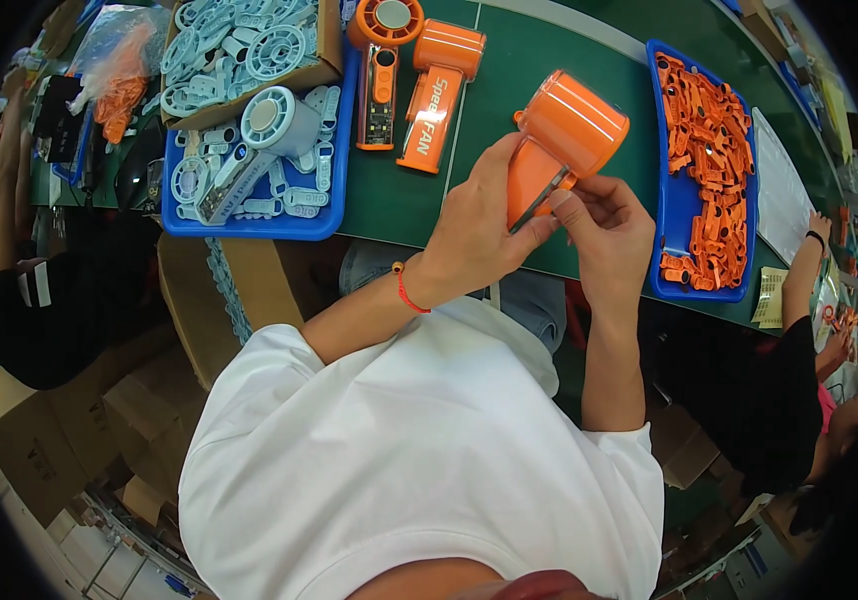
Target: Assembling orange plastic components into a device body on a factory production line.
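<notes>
My left hand (474, 218) is closed around the handle of an orange handheld fan (574, 125), its round head tilted up and to the right. My right hand (609, 225) pinches at the handle's side edge, just below the head, where a dark slot runs along it. A small orange bit shows by those fingertips; what they grip is mostly hidden. Beyond my left hand, a second orange fan (434, 95) lies on the green table (519, 35). Next to it lies another orange fan (377, 90) with its handle uncovered, showing a circuit board.
At the right, a blue tray (677, 215) holds many orange handle parts (714, 170). At the left, another blue tray (249, 228) holds light-blue parts, a light-blue fan (274, 125) and a cardboard box (327, 45) of more parts. Co-workers sit on both sides.
</notes>
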Demonstrator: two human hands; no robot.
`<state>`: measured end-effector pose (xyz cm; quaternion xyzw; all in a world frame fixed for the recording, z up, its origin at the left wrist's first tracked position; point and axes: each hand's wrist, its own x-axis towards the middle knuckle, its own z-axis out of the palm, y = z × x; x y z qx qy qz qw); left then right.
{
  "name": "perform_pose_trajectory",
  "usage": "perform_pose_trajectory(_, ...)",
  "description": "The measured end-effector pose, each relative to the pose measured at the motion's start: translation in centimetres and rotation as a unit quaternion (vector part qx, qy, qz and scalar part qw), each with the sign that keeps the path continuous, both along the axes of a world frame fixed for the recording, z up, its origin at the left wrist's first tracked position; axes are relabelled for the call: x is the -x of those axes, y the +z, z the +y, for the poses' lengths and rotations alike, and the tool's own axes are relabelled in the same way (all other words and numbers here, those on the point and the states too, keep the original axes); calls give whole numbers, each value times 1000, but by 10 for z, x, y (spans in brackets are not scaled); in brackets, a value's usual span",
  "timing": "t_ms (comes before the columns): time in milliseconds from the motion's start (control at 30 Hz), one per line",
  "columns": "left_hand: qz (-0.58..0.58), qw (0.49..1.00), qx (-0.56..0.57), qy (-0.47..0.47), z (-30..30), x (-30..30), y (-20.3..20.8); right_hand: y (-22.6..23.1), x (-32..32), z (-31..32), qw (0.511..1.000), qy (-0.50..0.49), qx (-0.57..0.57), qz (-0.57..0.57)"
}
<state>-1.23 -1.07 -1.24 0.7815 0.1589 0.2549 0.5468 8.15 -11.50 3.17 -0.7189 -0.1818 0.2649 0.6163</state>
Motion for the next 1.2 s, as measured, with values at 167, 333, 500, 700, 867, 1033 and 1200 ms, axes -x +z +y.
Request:
perform_pose_trajectory(167,38,999,-29,-11,4,-2,4,1,-13,0,997,47,48,30)
perform_pose_trajectory(333,55,997,12,-54,11,-2,2,-3,-14,0,994,69,74,38)
perform_pose_trajectory(500,7,999,5,-34,7,0,-4,-7,-8,0,995,66,77,-12)
perform_pose_trajectory(700,-30,998,30,-53,-3,-1,-4,-51,-35,-25,983,153,-98,29)
perform_pose_trajectory(867,11,992,84,-89,-2,6,14,-47,-20,-6,962,181,-180,92)
perform_pose_trajectory(1033,-11,984,137,-115,-4,-2,12,-56,-18,-18,982,76,-163,55)
perform_pose_trajectory(1200,-38,981,154,-108,11,2,13,-42,-21,-13,973,81,-153,153)
